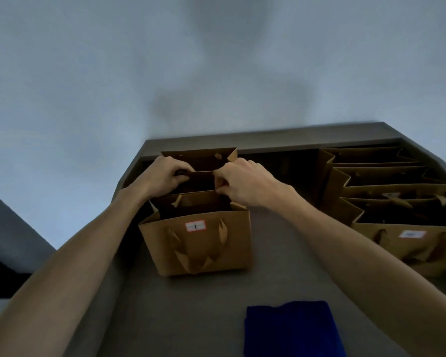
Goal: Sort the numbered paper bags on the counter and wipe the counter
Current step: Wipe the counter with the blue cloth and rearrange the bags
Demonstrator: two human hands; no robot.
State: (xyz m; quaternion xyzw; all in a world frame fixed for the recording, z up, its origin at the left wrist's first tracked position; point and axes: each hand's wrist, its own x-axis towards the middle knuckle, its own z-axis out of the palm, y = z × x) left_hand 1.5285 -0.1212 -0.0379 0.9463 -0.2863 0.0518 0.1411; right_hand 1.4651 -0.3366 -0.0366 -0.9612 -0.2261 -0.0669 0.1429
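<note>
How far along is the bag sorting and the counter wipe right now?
Partly done: a left row has begun behind the bag labelled 1. In hand: the left hand and right hand grip the middle bag. Left: the right-hand bags, and wiping; the blue cloth lies untouched on the counter.

Dim, bluish light, soft overall blur, wide-angle bending at edges, faint shadows on wall.

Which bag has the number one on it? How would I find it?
Look at the grey counter. On its left is a row of brown bags, where both hands are busy. The front bag, nearest you, alone shows a white sticker edged in red, marked 1.
</note>
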